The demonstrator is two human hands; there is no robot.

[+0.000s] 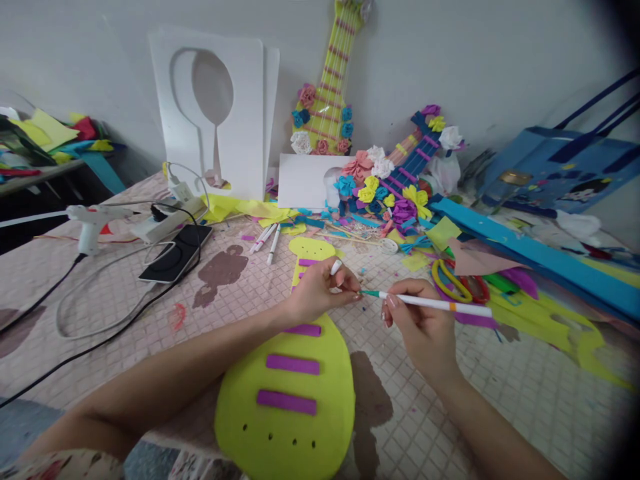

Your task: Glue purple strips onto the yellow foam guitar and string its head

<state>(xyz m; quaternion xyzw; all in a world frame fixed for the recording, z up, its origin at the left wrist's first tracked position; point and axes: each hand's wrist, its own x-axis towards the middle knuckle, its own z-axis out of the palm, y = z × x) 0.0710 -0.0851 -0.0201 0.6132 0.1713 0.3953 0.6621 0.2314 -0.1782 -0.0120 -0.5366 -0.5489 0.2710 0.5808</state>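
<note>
My right hand (pixel 425 327) grips a white felt-tip pen (pixel 440 303) with an orange band, its green tip pointing left. Held in my left hand (pixel 320 290) is a white pen cap (pixel 336 267), sticking up between the fingers. The left thumb and fingertip are pinched together right by the pen's tip; anything tiny between them is too small to make out. Below the left wrist lies a yellow guitar-shaped cutout (pixel 290 453) with purple strips (pixel 287 402) across it and dark dots near its lower end. The left hand and forearm cover part of its neck.
A glue gun (pixel 93 223), a phone (pixel 177 253) and cables lie on the left. White pens (pixel 273 243) rest beyond the cutout. Decorated paper guitars (pixel 327 87) and white boards (pixel 245 120) lean at the back. Scissors (pixel 453 280), paper scraps and a blue bag (pixel 565 167) are on the right.
</note>
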